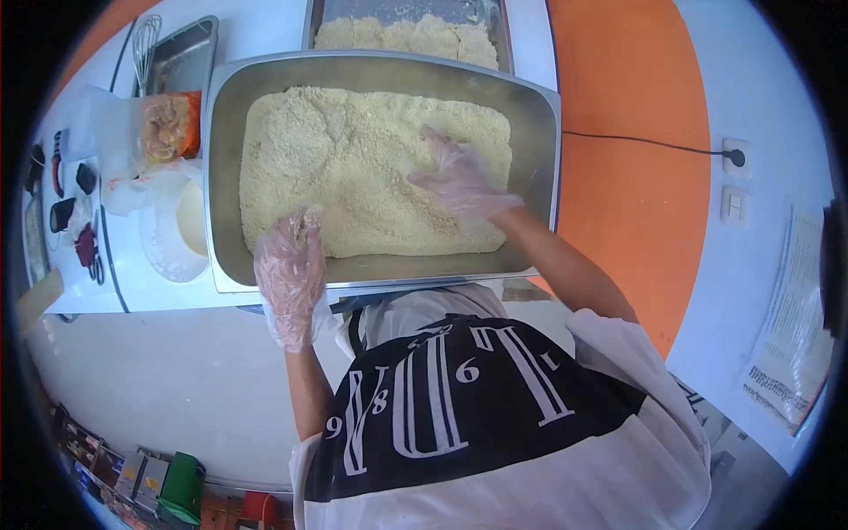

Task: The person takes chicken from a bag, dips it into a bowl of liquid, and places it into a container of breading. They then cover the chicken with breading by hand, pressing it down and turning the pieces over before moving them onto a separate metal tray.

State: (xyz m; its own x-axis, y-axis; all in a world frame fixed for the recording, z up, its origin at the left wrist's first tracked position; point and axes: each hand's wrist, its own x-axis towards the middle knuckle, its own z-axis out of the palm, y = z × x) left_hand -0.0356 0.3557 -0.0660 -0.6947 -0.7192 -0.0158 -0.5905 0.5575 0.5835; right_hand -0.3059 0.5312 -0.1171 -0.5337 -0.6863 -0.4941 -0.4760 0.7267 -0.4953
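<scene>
A large steel tray holds a wide layer of pale yellow crumbly flour mixture, heaped higher at its upper left. My left hand, in a clear plastic glove, is at the tray's lower left edge, its curled fingertips at the mixture and crumbs on them; whether it grips any is hidden. My right hand, also gloved, is over the right part of the mixture with its thumb and fingers spread, touching the surface.
Behind stands a second metal tray of crumbly mixture. At left are a whisk, a small metal tray, an orange bag, a white tub and small dark items. A cable crosses the orange wall.
</scene>
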